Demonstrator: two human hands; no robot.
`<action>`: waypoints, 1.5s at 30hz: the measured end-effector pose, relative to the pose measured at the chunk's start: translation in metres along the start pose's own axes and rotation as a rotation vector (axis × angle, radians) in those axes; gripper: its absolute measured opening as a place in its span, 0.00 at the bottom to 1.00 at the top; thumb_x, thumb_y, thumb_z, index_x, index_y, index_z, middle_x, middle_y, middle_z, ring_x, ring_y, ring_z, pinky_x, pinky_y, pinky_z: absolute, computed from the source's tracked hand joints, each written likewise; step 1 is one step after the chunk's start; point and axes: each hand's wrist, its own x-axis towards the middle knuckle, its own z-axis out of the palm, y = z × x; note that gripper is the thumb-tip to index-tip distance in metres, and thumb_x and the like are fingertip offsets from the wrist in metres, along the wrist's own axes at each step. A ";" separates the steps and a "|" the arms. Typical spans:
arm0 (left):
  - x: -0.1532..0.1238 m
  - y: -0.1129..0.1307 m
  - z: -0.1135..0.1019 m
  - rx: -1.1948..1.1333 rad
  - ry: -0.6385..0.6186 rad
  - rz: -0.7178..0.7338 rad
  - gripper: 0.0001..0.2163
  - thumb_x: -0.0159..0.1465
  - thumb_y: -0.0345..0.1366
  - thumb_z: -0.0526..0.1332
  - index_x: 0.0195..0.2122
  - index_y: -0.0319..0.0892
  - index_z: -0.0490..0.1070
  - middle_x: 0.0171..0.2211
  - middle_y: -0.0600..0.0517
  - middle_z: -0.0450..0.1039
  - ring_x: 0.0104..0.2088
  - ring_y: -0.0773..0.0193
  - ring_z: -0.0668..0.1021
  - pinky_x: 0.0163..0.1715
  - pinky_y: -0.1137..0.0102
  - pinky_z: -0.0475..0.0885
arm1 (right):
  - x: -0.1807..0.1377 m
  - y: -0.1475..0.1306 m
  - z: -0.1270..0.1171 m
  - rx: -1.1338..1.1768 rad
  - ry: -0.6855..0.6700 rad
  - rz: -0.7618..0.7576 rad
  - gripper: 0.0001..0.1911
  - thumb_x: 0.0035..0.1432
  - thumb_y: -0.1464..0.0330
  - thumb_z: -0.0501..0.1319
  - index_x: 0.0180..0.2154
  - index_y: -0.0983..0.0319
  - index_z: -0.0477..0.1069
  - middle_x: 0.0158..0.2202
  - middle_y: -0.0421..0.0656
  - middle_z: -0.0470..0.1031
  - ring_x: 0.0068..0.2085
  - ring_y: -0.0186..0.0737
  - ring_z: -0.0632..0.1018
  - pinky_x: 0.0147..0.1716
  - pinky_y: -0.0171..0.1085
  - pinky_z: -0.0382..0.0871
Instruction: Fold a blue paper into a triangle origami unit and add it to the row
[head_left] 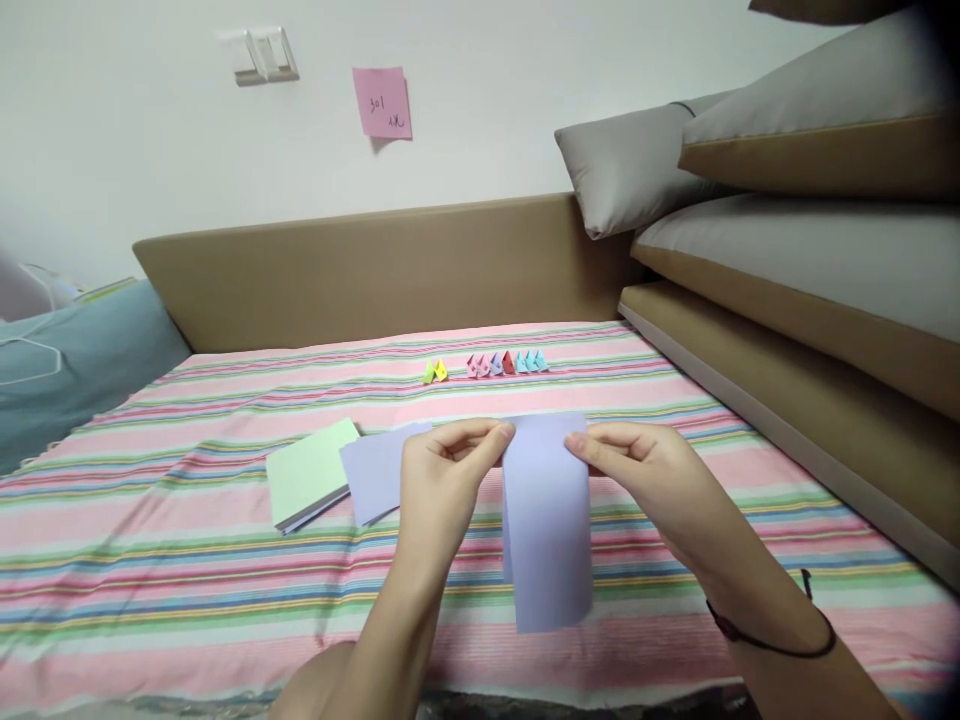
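Note:
A lavender paper sheet [546,520] hangs in the air above the striped bedspread [187,580]. My left hand [442,480] pinches its upper left corner, fingers closed on the paper. At the upper right corner my right hand [645,475] pinches it too; a dark band circles that wrist. Another lavender sheet [375,470] lies flat to the left of my left hand, overlapping a stack of papers topped by a light green sheet [311,470]. Beyond my hands, a row of small folded paper pieces [499,365] in yellow-green, pink, purple, red and blue stands on the bedspread.
A tan padded headboard [375,265] runs along the wall behind the bed. Grey and tan cushions [795,240] are stacked at the right. A blue-grey pillow [67,360] lies at the left. On the wall hang a pink note [382,102] and a switch plate [262,55].

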 end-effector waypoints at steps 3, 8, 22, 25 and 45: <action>0.001 0.000 0.002 -0.026 0.007 -0.015 0.08 0.52 0.38 0.68 0.26 0.39 0.78 0.25 0.52 0.77 0.27 0.69 0.75 0.30 0.76 0.72 | -0.001 0.001 -0.001 -0.057 0.042 -0.028 0.15 0.52 0.56 0.63 0.22 0.60 0.73 0.27 0.41 0.75 0.32 0.40 0.75 0.33 0.35 0.68; 0.001 0.003 0.003 -0.078 -0.191 -0.160 0.11 0.52 0.39 0.68 0.33 0.37 0.76 0.28 0.50 0.77 0.30 0.67 0.77 0.32 0.74 0.73 | 0.001 0.006 -0.005 -0.048 0.257 -0.092 0.14 0.52 0.58 0.64 0.22 0.60 0.72 0.25 0.39 0.73 0.30 0.37 0.72 0.30 0.34 0.66; -0.002 -0.003 0.010 -0.088 -0.150 -0.130 0.11 0.50 0.38 0.69 0.30 0.36 0.77 0.27 0.49 0.78 0.29 0.64 0.78 0.31 0.72 0.73 | 0.001 0.004 -0.001 0.219 -0.055 0.117 0.26 0.49 0.63 0.68 0.50 0.60 0.66 0.41 0.46 0.79 0.39 0.45 0.80 0.39 0.41 0.74; -0.005 0.004 0.008 -0.122 -0.159 -0.144 0.12 0.54 0.41 0.66 0.32 0.36 0.77 0.28 0.48 0.79 0.29 0.63 0.79 0.33 0.71 0.74 | 0.000 0.004 0.004 0.232 0.018 0.083 0.25 0.49 0.63 0.67 0.48 0.61 0.67 0.41 0.47 0.79 0.40 0.46 0.80 0.42 0.43 0.74; -0.006 0.003 0.004 -0.057 -0.175 -0.170 0.11 0.53 0.42 0.67 0.28 0.37 0.77 0.22 0.52 0.74 0.24 0.70 0.72 0.29 0.75 0.71 | -0.004 -0.001 0.005 0.188 0.094 0.062 0.24 0.48 0.63 0.68 0.47 0.58 0.69 0.42 0.45 0.80 0.42 0.49 0.80 0.42 0.45 0.75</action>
